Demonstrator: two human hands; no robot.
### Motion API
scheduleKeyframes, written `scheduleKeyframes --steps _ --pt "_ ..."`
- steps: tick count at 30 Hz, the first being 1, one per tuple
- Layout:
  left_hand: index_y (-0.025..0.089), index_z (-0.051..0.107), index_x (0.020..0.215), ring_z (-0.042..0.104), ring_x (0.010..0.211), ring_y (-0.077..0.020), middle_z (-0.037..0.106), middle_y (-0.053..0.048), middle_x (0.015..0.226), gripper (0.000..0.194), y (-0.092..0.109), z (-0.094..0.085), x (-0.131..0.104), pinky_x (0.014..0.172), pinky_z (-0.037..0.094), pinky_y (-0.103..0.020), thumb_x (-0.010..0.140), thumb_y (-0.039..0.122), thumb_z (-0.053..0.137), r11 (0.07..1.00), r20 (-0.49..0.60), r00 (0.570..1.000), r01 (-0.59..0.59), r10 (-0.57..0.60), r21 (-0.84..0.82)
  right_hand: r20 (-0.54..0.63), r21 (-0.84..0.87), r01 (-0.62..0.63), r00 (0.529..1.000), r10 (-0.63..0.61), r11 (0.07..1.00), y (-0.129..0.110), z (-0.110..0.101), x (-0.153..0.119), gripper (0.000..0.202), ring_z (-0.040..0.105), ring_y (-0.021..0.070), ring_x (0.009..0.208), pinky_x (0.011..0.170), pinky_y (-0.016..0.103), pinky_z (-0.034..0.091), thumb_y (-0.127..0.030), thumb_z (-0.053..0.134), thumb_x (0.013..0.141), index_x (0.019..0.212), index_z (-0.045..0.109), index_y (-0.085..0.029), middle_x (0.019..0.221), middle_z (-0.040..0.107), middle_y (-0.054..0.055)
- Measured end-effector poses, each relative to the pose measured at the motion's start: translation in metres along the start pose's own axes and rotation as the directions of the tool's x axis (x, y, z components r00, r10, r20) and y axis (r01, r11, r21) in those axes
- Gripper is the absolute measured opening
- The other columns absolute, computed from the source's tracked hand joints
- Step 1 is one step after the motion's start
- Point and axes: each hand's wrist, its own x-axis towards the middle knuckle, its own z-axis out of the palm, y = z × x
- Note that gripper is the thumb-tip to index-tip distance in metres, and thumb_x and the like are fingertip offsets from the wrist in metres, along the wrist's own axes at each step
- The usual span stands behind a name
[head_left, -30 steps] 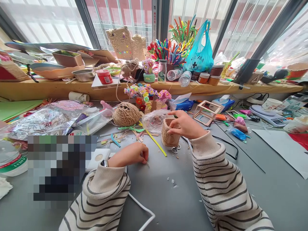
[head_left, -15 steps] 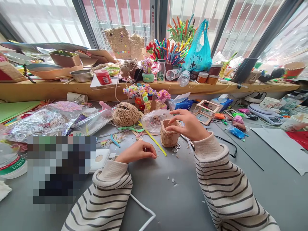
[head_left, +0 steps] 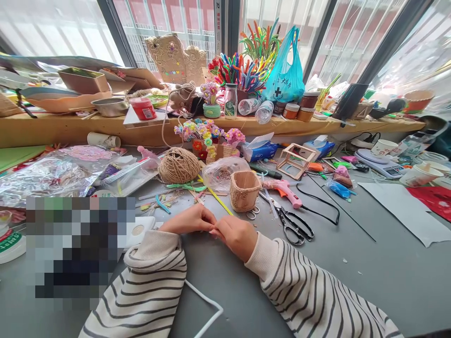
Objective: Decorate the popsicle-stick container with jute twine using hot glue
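Observation:
My left hand [head_left: 190, 218] and my right hand [head_left: 235, 234] meet over the grey table, fingertips pinched together. Whatever sits between the fingers is too small to make out. Just behind my right hand stands a small square twine-wrapped pot [head_left: 244, 191], upright and apart from both hands. A yellow stick [head_left: 220, 201] lies between the hands and the pot. Small scissors [head_left: 252, 213] rest by the pot's base. To the right are large black-handled scissors [head_left: 296, 225] and a pink glue gun [head_left: 287, 191].
A ball of twine [head_left: 179, 165] and a plastic bag of beads [head_left: 225, 172] lie behind. A white cable [head_left: 207, 298] crosses the table in front of my left arm. White paper [head_left: 401, 209] and a kitchen scale [head_left: 380, 162] are at right. A crowded ledge [head_left: 197, 126] runs along the window.
My right hand has left the pot's rim and come down and left to meet my left hand. The glue gun and large scissors are now uncovered. The view has shifted slightly.

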Motion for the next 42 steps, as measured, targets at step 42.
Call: scheduleKeyframes --steps 42 --pt "0.014 0.060 0.078 0.049 0.048 -0.0058 0.060 0.001 0.070 0.026 0.000 0.012 0.004 0.047 0.040 -0.019 0.066 0.036 0.061 0.964 -0.248 0.969 -0.066 0.000 -0.259 -0.137 0.568 -0.381 0.830 0.540 0.730 0.012 -0.002 0.005 0.014 0.057 0.0112 0.060 0.053 0.021 0.049 -0.019 0.053 0.076 0.076 0.066 -0.015 0.071 0.062 0.005"
